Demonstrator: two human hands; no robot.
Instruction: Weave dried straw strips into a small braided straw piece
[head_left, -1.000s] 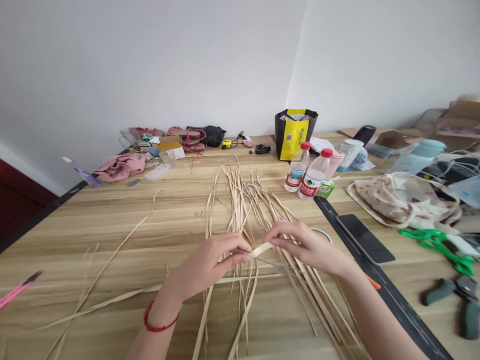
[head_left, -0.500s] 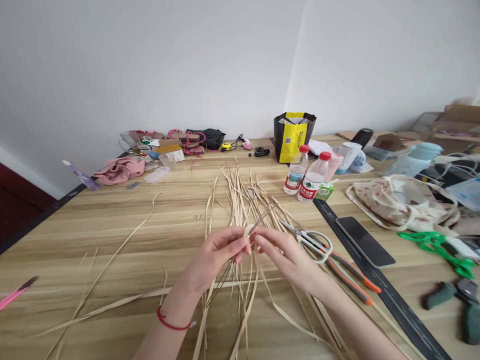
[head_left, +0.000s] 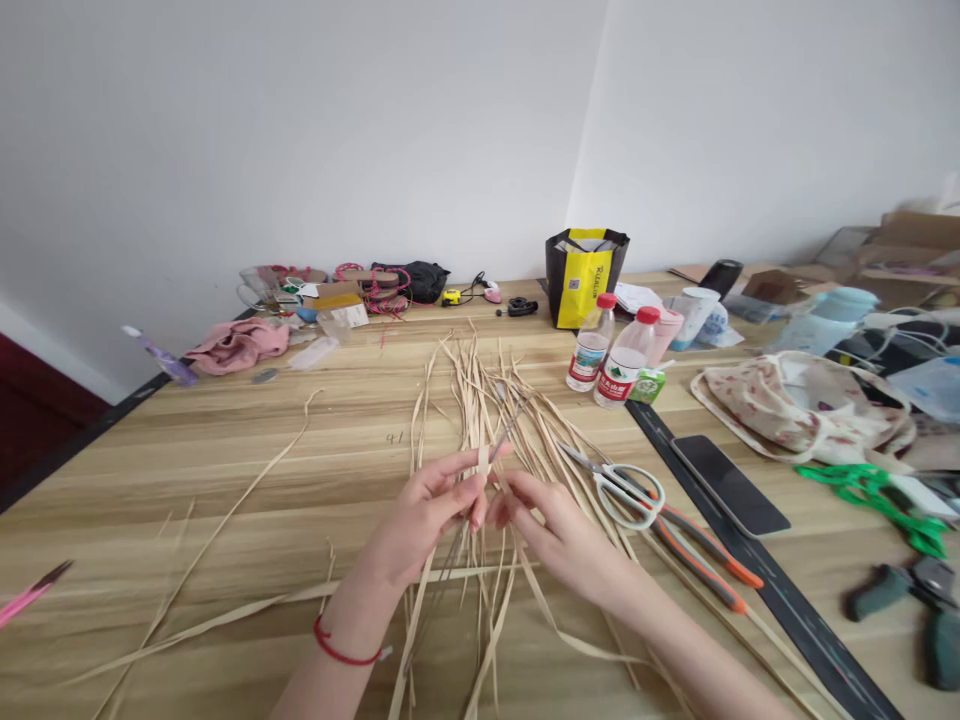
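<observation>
My left hand [head_left: 435,515] is closed, with thumb and fingers pinching a pale flat plant-fibre strip [head_left: 484,460] that stands up as a small fold. A thin dark wire [head_left: 513,422] runs slantwise through the same grip and comes out below the hand. Close beside it, my right hand [head_left: 555,530] is closed too, its fingertips pinching the strip near the fold. The hands hide just how strip and wire meet. Beneath both hands, a loose bundle of long dry strips [head_left: 472,390] is spread over the wooden table [head_left: 255,430].
Right of my hands lie scissors [head_left: 628,495], orange-grey pliers [head_left: 705,565] and a phone [head_left: 729,482]. Two red-capped bottles [head_left: 619,360] stand behind, near a black-yellow bag [head_left: 585,280]. A cloth bag [head_left: 795,400] lies far right; a pink cloth [head_left: 238,345] lies at the back left.
The wire has swung to a steeper slant. My right hand has moved slightly down and left, and the strip's fold has shifted left, looking narrower and more upright.
</observation>
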